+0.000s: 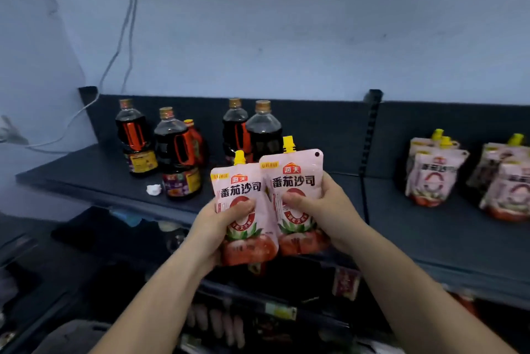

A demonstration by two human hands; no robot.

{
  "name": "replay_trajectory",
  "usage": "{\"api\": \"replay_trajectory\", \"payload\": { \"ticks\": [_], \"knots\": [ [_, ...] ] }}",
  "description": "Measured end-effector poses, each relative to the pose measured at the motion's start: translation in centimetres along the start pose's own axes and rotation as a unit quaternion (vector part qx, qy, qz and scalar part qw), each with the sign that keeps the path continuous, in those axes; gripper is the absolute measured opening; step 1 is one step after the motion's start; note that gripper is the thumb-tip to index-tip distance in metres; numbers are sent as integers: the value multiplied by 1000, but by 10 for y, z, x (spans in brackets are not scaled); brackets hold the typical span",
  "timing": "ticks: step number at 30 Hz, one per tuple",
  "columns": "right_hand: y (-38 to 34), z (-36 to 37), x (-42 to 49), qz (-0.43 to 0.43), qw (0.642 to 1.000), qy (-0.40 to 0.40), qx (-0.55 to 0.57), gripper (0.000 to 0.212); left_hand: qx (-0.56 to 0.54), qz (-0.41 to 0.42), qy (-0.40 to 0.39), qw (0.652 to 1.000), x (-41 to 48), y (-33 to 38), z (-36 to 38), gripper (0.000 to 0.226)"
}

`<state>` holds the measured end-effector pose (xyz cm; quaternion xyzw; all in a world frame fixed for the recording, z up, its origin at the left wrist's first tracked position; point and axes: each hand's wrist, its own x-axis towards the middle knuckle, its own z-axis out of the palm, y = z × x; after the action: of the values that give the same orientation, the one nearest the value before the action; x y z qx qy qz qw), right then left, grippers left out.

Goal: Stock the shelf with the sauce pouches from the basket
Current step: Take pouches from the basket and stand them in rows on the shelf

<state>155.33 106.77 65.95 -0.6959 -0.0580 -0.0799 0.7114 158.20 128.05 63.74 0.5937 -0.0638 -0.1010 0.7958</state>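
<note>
Pouches held upright, labels out, w/ left hand [220, 224] clamped on left pouch [243, 210], right hand [324, 207] on right pouch [298, 199], prob. for facing onto shelf [401, 227].

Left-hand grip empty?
No: the left-hand grip holds the left pouch, and the right-hand grip holds the right pouch.

Bottles [177, 150] left on shelf [401, 227], pouches [436, 173] right

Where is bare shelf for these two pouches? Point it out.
Widest bare patch: shelf between the sauce bottles and the standing pouches at right. A smaller strip lies left of the bottles. The bottle cluster and far right end are crowded.
</note>
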Motion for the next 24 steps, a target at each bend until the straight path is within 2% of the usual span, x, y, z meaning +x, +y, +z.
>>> {"api": "replay_trajectory", "payload": {
  "ticks": [2,4,8,12,16,24],
  "knots": [
    [-7,-49,-31,-6,999,30,-17,48,-7,-8,-42,999,-7,-16,49,46],
    [-16,-94,-62,-13,997,65,-32,43,-5,-16,-71,997,-14,-30,96,44],
    [-38,-181,-121,-40,987,139,-64,36,6,-40,-143,989,-24,-54,192,56],
    [-51,-256,-178,-36,973,222,-59,36,28,-65,-247,966,-31,-75,280,48],
    [-50,-308,-212,-24,963,267,-35,30,39,-77,-302,949,-29,-96,340,60],
    [-40,-375,-212,-4,938,343,-49,41,65,-93,-383,917,19,-128,421,42]
  ]
}}
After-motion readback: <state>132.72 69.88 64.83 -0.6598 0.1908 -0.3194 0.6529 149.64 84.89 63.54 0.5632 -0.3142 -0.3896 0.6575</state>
